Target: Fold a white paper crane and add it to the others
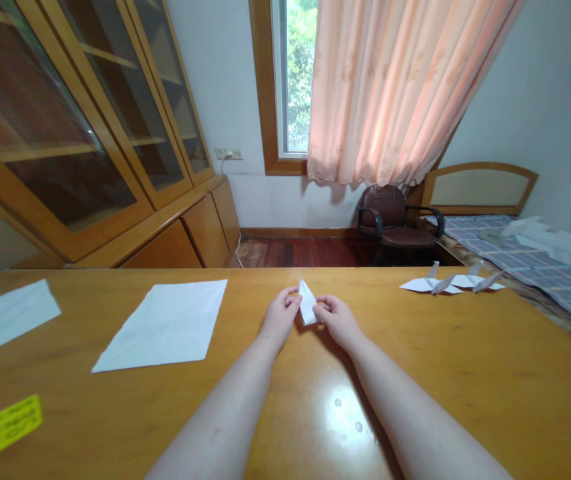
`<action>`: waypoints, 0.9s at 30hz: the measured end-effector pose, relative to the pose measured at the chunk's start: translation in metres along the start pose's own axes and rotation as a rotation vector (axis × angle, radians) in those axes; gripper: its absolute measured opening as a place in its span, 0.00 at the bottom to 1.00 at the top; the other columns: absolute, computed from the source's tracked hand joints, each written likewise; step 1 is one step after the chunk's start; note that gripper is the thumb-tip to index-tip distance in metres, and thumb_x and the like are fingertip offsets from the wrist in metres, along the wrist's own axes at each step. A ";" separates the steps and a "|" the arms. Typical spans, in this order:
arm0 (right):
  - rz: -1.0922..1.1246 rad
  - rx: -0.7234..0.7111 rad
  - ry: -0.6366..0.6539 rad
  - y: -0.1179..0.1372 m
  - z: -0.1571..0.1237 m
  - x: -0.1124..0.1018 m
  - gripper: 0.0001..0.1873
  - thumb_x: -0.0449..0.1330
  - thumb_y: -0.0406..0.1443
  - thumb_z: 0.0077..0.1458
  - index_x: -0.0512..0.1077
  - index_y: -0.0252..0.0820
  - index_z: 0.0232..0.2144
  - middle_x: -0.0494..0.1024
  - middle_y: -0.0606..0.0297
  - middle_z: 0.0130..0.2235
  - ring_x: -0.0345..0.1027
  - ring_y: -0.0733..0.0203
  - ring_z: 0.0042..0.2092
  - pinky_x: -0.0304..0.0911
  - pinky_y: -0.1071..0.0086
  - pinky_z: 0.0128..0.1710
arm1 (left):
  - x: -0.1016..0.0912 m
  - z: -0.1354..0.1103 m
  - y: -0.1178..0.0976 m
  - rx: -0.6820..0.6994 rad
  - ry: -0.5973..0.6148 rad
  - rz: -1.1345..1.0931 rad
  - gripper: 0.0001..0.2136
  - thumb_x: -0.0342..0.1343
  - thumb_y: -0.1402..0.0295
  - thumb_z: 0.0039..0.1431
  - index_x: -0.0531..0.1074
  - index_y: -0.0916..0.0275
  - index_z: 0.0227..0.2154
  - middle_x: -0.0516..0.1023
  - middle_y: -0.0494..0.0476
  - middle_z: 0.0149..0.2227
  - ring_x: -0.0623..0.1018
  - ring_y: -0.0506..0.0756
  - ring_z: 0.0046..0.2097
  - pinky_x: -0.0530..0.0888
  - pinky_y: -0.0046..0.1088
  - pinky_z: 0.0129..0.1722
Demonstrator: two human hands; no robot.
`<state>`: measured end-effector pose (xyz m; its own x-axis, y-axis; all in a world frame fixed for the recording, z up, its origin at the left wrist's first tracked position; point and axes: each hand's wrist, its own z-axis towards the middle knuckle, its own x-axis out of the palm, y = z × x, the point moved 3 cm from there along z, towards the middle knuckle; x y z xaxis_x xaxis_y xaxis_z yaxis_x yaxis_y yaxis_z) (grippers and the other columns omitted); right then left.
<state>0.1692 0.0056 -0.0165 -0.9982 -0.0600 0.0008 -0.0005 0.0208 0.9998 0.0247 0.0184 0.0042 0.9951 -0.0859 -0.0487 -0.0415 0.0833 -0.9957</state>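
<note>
Between my two hands is a small piece of folded white paper (308, 305), narrow and pointed at its top, held just over the wooden table. My left hand (281, 315) pinches its left edge with thumb and fingers. On the other side, my right hand (336, 319) grips the lower right edge. Two folded paper cranes (432, 285) with spread wings stand near the far right edge of the table. A flat white sheet of paper (170, 325) lies to the left of my left hand.
Another white sheet (10, 319) lies at the table's far left, with a yellow label (2, 430) nearer me. The wooden table (445, 387) spans the foreground. Beyond its far edge are a brown armchair (390, 217), a bed (505, 233) and a glass-fronted cabinet (110, 193).
</note>
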 end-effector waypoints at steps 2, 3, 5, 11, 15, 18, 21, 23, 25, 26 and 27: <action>-0.008 0.000 -0.001 0.001 -0.001 0.000 0.13 0.58 0.40 0.45 0.68 0.38 0.33 0.68 0.70 0.22 0.61 0.68 0.23 0.57 0.74 0.21 | 0.000 0.000 0.001 -0.011 -0.007 0.009 0.15 0.53 0.64 0.52 0.68 0.66 0.41 0.77 0.56 0.29 0.75 0.53 0.31 0.70 0.27 0.31; -0.012 -0.003 -0.001 0.002 -0.001 0.000 0.13 0.58 0.40 0.45 0.68 0.38 0.33 0.68 0.70 0.22 0.60 0.68 0.23 0.57 0.75 0.21 | 0.000 0.001 0.002 -0.017 -0.010 0.016 0.15 0.53 0.64 0.52 0.69 0.66 0.41 0.77 0.56 0.29 0.75 0.53 0.31 0.69 0.27 0.31; -0.016 -0.009 -0.001 0.003 -0.002 0.000 0.13 0.58 0.40 0.45 0.68 0.38 0.33 0.67 0.71 0.21 0.60 0.68 0.22 0.57 0.75 0.21 | 0.000 0.002 0.003 -0.028 -0.011 0.018 0.14 0.54 0.64 0.51 0.69 0.66 0.40 0.78 0.56 0.29 0.76 0.53 0.31 0.70 0.27 0.31; 0.009 -0.010 0.008 0.006 -0.004 0.001 0.14 0.60 0.41 0.43 0.67 0.39 0.32 0.66 0.73 0.20 0.59 0.68 0.22 0.56 0.74 0.21 | 0.001 0.002 0.002 -0.055 0.023 0.018 0.11 0.55 0.63 0.49 0.72 0.65 0.33 0.78 0.56 0.29 0.75 0.53 0.31 0.69 0.27 0.31; 0.038 -0.006 0.041 0.008 -0.005 0.001 0.13 0.61 0.41 0.43 0.69 0.39 0.31 0.72 0.68 0.24 0.63 0.67 0.25 0.58 0.73 0.25 | -0.001 0.000 -0.002 -0.019 -0.016 0.032 0.10 0.55 0.62 0.49 0.71 0.65 0.29 0.77 0.54 0.27 0.74 0.52 0.29 0.68 0.26 0.29; 0.009 -0.001 0.129 0.009 -0.007 0.004 0.12 0.63 0.41 0.42 0.71 0.38 0.28 0.76 0.64 0.28 0.67 0.65 0.28 0.60 0.72 0.30 | -0.003 0.000 -0.005 0.018 -0.035 0.022 0.10 0.55 0.61 0.49 0.70 0.64 0.29 0.76 0.54 0.27 0.74 0.52 0.29 0.68 0.26 0.30; -0.077 0.028 0.206 0.012 -0.010 0.006 0.12 0.63 0.40 0.42 0.73 0.36 0.27 0.76 0.62 0.27 0.67 0.63 0.28 0.59 0.72 0.28 | -0.003 0.000 -0.006 0.024 -0.039 0.011 0.10 0.54 0.61 0.49 0.70 0.64 0.29 0.76 0.53 0.26 0.74 0.52 0.29 0.68 0.26 0.30; -0.124 0.037 0.221 0.015 -0.012 0.006 0.11 0.62 0.40 0.42 0.74 0.36 0.25 0.76 0.62 0.25 0.66 0.64 0.27 0.58 0.73 0.26 | -0.003 -0.001 -0.008 0.027 -0.037 0.009 0.10 0.54 0.62 0.50 0.69 0.64 0.29 0.75 0.53 0.26 0.74 0.52 0.29 0.68 0.26 0.30; -0.160 0.037 0.217 0.018 -0.014 0.006 0.10 0.62 0.39 0.43 0.73 0.36 0.24 0.75 0.63 0.24 0.65 0.65 0.25 0.56 0.74 0.24 | -0.002 -0.002 -0.009 0.032 -0.034 0.010 0.10 0.54 0.62 0.50 0.69 0.64 0.29 0.75 0.52 0.26 0.74 0.51 0.29 0.68 0.25 0.30; -0.173 0.037 0.212 0.019 -0.015 0.006 0.10 0.61 0.39 0.43 0.73 0.36 0.23 0.74 0.64 0.22 0.64 0.66 0.24 0.55 0.74 0.23 | -0.002 -0.002 -0.010 0.033 -0.030 0.011 0.10 0.54 0.62 0.50 0.69 0.64 0.29 0.75 0.52 0.26 0.74 0.51 0.28 0.68 0.25 0.30; -0.182 0.036 0.209 0.020 -0.015 0.006 0.10 0.60 0.39 0.44 0.72 0.36 0.22 0.73 0.65 0.21 0.63 0.67 0.22 0.54 0.74 0.22 | -0.001 -0.003 -0.010 0.034 -0.027 0.012 0.10 0.54 0.61 0.50 0.69 0.64 0.28 0.75 0.52 0.25 0.74 0.51 0.28 0.68 0.25 0.30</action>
<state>0.1638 -0.0098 0.0041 -0.9476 -0.2701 -0.1703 -0.1840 0.0259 0.9826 0.0236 0.0151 0.0139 0.9966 -0.0579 -0.0585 -0.0513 0.1183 -0.9917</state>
